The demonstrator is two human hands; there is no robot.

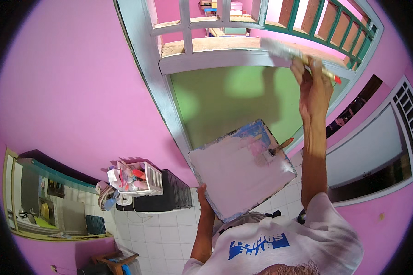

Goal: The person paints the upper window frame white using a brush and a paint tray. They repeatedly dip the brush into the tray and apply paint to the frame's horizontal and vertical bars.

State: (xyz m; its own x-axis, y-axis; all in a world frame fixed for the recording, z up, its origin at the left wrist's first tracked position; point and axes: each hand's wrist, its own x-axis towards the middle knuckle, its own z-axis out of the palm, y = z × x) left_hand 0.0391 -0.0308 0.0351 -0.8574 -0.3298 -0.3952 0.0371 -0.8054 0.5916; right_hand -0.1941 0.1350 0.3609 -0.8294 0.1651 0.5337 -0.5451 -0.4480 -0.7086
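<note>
Raised at the upper right, my right hand (313, 78) is closed around the handle of a paintbrush (284, 49) with a red-tipped end. Its pale bristle end, slightly blurred, is at the light grey rail (215, 59) of a wooden frame; whether it touches cannot be told. My left hand (203, 196) grips the left edge of a square paint tray (234, 183), tilted in front of my body. Pale lilac covers most of the tray, with blue and pink smears near its far corner. A smaller brush (283, 145) lies across its right side.
Below the rail is a green panel (225, 96); green-painted bars (335, 27) stand at upper right. A white basket of mixed items (155, 178) sits on a black cabinet (176, 190) by the pink wall (73, 87). To the right is a grey door (371, 146).
</note>
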